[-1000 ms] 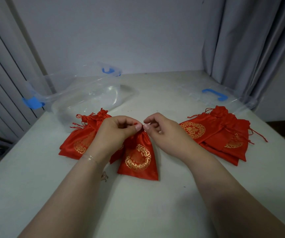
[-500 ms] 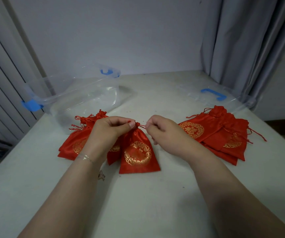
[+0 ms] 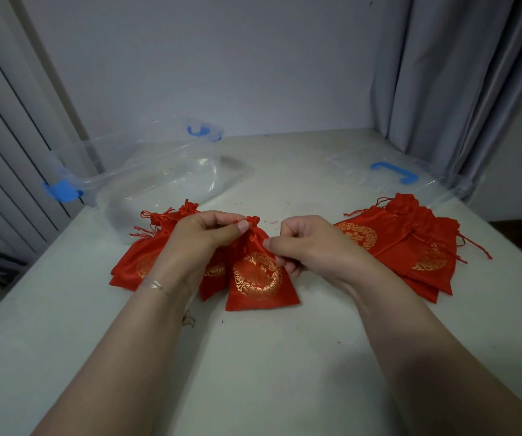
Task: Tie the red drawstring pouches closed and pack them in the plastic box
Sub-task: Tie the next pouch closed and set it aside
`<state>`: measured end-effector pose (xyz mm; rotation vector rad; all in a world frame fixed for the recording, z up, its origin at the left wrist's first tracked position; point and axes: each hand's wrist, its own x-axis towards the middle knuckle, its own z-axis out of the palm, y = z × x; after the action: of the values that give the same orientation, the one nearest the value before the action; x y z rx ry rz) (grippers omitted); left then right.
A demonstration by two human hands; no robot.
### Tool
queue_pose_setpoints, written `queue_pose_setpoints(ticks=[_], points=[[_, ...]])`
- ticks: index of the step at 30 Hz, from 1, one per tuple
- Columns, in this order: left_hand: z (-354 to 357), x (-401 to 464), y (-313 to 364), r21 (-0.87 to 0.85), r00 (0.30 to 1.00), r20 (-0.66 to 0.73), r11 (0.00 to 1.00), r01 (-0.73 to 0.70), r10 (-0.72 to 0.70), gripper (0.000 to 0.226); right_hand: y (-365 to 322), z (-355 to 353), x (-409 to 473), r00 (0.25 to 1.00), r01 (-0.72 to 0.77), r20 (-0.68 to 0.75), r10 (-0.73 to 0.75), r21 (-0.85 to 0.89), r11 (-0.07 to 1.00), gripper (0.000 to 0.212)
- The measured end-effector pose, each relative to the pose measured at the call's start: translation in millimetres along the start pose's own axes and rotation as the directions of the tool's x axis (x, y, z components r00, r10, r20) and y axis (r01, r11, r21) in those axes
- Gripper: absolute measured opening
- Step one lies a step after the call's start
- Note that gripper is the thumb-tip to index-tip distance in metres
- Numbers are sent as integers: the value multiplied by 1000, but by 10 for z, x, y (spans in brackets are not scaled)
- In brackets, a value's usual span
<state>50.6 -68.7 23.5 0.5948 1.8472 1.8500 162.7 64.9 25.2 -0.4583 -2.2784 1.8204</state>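
Red pouch (image 3: 261, 272) lies between both hands: left hand (image 3: 201, 243) and right hand (image 3: 311, 247) pinch its neck.

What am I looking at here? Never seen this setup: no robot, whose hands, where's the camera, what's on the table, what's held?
No machine: a person's bare hands, filmed from a head-worn wide-angle camera looking forward and down. There is only this one view. The left hand pinches the gathered neck of the middle pouch; the right hand is curled beside it, apparently on its drawstring, which is too thin to see clearly. On the table lie a left pile of pouches, a right pile, the clear plastic box behind, and its lid, far right.
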Motion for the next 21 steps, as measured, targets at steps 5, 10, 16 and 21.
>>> queue_pose_setpoints(ticks=[5,10,16,21], points=[[-28,-4,-7,73,999,36,997,-37,35,10,99,-63,39,986,-1,-156,-60,-365,931,16],[42,-62,-2,46,983,174,997,-64,56,16,64,-80,62,953,223,-147,-266,-253,941,32],[108,-107,-3,110,972,203,984,-142,118,14,67,-55,65,993,94,-48,-107,-225,970,16],[116,-109,-11,262,970,141,938,-228,196,10,77,6,63,982,91,-119,-148,-391,916,19]])
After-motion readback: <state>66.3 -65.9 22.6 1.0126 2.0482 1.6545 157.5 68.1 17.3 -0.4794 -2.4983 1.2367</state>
